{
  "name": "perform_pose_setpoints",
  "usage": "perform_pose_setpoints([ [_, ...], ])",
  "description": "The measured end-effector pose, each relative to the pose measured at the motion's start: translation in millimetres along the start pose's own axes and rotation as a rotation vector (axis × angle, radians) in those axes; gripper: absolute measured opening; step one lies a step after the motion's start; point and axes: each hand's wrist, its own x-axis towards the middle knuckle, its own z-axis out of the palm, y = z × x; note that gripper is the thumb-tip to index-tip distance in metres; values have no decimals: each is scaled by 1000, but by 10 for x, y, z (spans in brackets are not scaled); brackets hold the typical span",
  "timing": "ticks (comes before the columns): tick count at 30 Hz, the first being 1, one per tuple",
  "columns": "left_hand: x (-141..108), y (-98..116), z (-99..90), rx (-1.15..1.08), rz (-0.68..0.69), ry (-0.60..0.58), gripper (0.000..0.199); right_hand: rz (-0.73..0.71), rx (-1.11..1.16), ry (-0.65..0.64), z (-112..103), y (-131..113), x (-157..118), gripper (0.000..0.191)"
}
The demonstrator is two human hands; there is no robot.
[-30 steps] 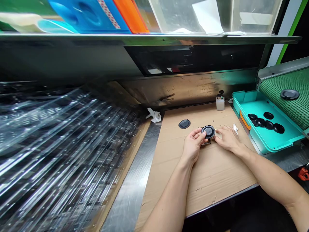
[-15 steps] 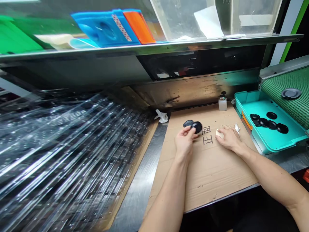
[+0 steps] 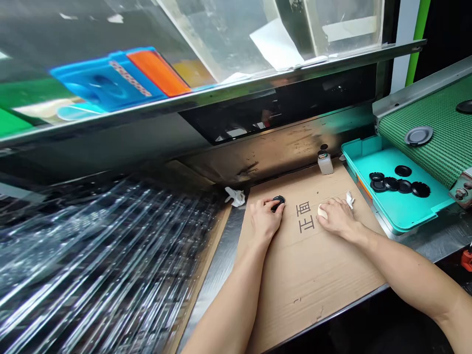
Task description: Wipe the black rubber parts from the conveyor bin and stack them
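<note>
My left hand (image 3: 265, 220) rests on the cardboard sheet (image 3: 313, 280), its fingers over a black round part (image 3: 279, 201) that is mostly hidden. My right hand (image 3: 337, 219) lies to the right, fingers pressed on a small white pad (image 3: 322, 212). Between the hands, dark printed characters (image 3: 306, 218) mark the cardboard. A small white scrap (image 3: 349, 199) sits just beyond my right hand.
A teal tray (image 3: 394, 196) holds several black round parts, and a green conveyor belt (image 3: 438, 123) carries a grey disc (image 3: 418, 135). A small white bottle (image 3: 325, 164), crumpled tissue (image 3: 235, 196) and a stack of transparent plastic sheets (image 3: 92, 246) surround the cardboard.
My left hand has moved down and left, bringing the black part to the cardboard. The second dark part is no longer visible. My right hand stays on the white pad, and the view has tilted.
</note>
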Motion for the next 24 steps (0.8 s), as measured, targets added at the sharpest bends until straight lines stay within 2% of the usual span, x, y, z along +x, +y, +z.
perform_pose_setpoints([
  [2,31,3,-25,7,-2,-8,38,4,5,-4,1,-4,1,29],
  [4,77,-3,-66,-24,-50,-82,44,8,9,-12,-6,-12,0,29],
  [7,139,-11,-110,-146,-160,-196,67,6,11,-26,-21,-23,-4,31],
  [9,160,-5,-116,-193,-192,-206,75,5,11,-32,-26,-26,-8,31],
  [16,221,41,-135,-82,-140,-202,68,7,11,-36,-37,-40,-15,31],
  [21,291,-38,-149,114,11,-304,64,-10,24,-21,-34,-58,-18,29],
  [24,286,-108,-150,143,35,-335,72,-14,31,0,-1,-69,-9,30],
])
